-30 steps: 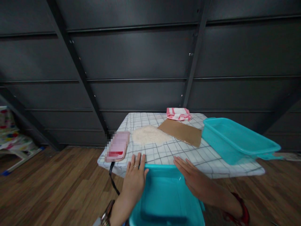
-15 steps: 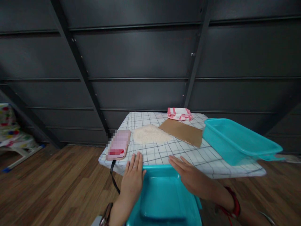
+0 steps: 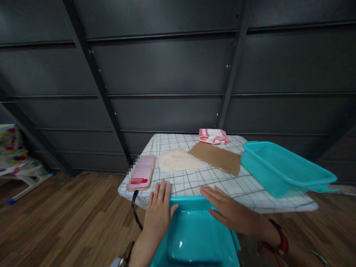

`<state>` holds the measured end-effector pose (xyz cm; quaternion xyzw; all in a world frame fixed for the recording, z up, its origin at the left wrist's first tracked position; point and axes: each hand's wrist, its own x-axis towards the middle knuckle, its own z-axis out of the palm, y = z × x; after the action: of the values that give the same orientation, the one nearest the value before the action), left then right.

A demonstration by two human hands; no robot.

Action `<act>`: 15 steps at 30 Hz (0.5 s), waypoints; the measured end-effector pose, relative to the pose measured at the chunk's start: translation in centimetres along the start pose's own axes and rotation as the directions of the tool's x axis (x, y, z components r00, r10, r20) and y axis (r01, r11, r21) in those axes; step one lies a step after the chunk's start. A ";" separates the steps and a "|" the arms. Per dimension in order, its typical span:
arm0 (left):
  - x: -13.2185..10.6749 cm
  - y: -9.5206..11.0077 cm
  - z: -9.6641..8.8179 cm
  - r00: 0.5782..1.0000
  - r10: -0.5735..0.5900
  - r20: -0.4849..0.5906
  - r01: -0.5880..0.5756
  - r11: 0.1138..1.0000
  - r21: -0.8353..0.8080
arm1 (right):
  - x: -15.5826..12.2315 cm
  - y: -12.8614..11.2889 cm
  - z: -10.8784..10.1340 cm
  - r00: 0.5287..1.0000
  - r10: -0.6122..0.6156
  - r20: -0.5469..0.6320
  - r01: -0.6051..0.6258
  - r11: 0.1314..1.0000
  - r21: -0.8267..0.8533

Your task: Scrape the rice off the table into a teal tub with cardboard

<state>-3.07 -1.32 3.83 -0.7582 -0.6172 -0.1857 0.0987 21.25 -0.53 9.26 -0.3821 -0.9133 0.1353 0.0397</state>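
A teal plastic tub (image 3: 194, 233) is below the table's front edge, its far rim up against the cloth. My left hand (image 3: 159, 207) lies flat over its left far corner, fingers stretched forward and thumb out to the side. Over the right far corner, my right hand (image 3: 226, 207) is open too, its fingers angled toward the middle. Neither hand grips anything; whether the palms touch the rim I cannot tell. Beyond them a low heap of pale grains, perhaps rice (image 3: 179, 160), lies on the checked tablecloth (image 3: 180, 183).
Brown cardboard (image 3: 215, 157) lies right of the heap, with a folded pink-striped cloth (image 3: 213, 136) behind it. A second teal tub (image 3: 289, 167) stands at the table's right. At the left is a pink phone-like case (image 3: 143, 172) with a black strap. A dark panelled wall (image 3: 167, 66) rises behind.
Both thumbs have spread further from the fingers. The whole view has shifted slightly, while the things on the table keep their places.
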 end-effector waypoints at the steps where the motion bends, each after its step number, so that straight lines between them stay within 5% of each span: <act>1: 0.3 0.0 -0.3 1.000 -0.008 0.003 0.008 1.000 -0.028 | 0.1 0.0 -0.1 1.000 0.000 0.004 0.000 1.000 0.002; 6: 3.8 0.1 -2.3 0.981 -0.056 0.184 0.080 0.989 -0.127 | 0.3 -0.2 -0.3 1.000 0.005 0.017 -0.006 1.000 0.014; 15: 10.2 0.1 -2.5 0.967 -0.085 0.239 0.102 0.993 -0.059 | 0.0 0.1 0.0 0.998 0.044 0.042 -0.045 0.998 0.031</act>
<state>-1.69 6.90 10.23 -0.7479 -0.6527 -0.1204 -0.0110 21.36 -0.46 9.19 -0.3988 -0.9029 0.1588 0.0242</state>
